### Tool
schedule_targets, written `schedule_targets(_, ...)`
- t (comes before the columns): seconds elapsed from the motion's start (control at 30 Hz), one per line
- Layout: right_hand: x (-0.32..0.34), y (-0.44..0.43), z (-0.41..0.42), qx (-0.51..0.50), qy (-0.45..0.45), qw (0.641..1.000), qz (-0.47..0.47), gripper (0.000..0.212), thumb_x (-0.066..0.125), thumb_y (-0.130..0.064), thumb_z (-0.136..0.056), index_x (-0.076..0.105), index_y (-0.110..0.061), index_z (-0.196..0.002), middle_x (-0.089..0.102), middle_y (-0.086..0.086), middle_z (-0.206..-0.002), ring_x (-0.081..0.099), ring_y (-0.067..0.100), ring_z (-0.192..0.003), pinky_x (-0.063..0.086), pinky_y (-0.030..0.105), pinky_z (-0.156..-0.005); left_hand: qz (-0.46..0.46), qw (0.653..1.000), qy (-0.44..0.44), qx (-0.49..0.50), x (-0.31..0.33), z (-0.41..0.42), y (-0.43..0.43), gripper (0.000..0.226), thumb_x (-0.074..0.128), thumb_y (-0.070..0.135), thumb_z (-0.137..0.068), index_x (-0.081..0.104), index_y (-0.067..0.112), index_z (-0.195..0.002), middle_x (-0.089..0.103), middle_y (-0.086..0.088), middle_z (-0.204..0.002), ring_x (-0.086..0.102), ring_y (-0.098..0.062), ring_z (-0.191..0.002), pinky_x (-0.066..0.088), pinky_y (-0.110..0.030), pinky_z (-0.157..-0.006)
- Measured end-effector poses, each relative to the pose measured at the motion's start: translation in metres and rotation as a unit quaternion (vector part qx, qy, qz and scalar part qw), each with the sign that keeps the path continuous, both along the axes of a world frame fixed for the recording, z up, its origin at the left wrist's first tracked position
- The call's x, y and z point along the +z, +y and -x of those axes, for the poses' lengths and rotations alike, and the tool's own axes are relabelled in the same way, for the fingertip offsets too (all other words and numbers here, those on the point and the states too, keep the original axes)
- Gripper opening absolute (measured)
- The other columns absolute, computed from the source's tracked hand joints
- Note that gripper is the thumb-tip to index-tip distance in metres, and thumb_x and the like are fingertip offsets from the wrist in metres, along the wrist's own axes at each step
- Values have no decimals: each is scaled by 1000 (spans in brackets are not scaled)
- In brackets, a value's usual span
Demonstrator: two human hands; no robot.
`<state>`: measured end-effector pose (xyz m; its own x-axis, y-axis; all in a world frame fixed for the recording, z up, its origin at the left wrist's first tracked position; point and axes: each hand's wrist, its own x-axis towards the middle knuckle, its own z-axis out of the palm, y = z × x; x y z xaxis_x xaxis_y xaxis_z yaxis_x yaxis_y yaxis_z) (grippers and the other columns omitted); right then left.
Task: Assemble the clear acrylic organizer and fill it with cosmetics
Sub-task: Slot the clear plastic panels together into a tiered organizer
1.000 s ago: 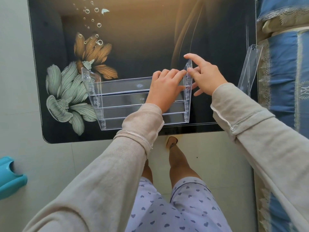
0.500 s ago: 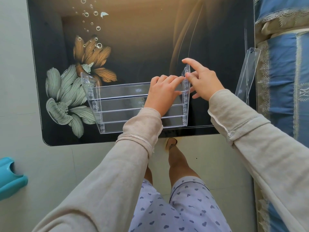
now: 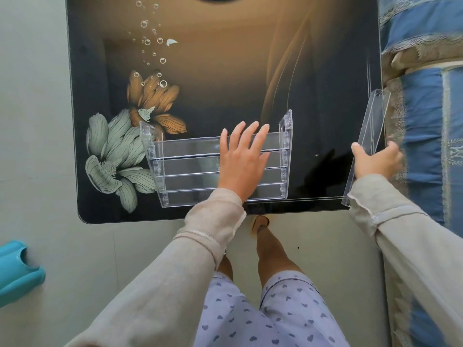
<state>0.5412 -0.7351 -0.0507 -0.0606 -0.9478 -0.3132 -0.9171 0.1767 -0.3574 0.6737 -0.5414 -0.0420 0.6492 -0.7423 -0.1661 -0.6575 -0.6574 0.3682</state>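
A clear acrylic organizer (image 3: 190,171) with several stepped tiers and two upright side walls stands near the front edge of the dark glass table (image 3: 225,71). My left hand (image 3: 240,161) lies flat on its right half, fingers spread. At the table's right edge a loose long clear acrylic panel (image 3: 370,131) lies tilted. My right hand (image 3: 375,161) is wrapped around its lower part, thumb on the left side, fingers blurred behind it. No cosmetics are in view.
The table top carries a printed flower and bubble pattern. A blue and beige patterned bed cover (image 3: 426,121) runs along the right. A teal plastic object (image 3: 17,271) sits on the tiled floor at lower left. My legs stand below the table's front edge.
My right hand left the organizer's right side wall and moved right to take hold of the loose panel. My left hand went from curled at the wall to flat on the tiers.
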Motion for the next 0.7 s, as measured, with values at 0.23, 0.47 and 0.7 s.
schedule_targets(0.23, -13, 12, -3, 67, 61, 996, -25, 58, 61, -16, -85, 36, 4, -133, 36, 26, -138, 36, 41, -128, 33, 48, -104, 31, 971, -17, 235, 22, -28, 96, 45, 55, 15, -86, 48, 10, -130, 47, -13, -138, 38, -32, -133, 21, -51, -113)
schedule_targets(0.47, -1, 25, -11, 51, -37, 996, -61, 41, 62, -11, -81, 54, 1, -120, 59, 23, -121, 54, 33, -114, 44, 35, -94, 63, 899, 146, 408, 17, -70, 120, 56, 52, 17, -90, 29, 10, -141, 36, -14, -145, 37, -28, -133, 33, -39, -109)
schedule_targets(0.7, 66, 63, -38, 270, -253, 928, 50, 45, 57, -5, -75, 42, -43, -93, 47, -7, -84, 52, -7, -63, 39, -5, -60, 47, 886, 207, 411, 15, -86, 118, 25, 37, 8, -95, 53, 3, -113, 62, -21, -107, 55, -29, -95, 36, -30, -75)
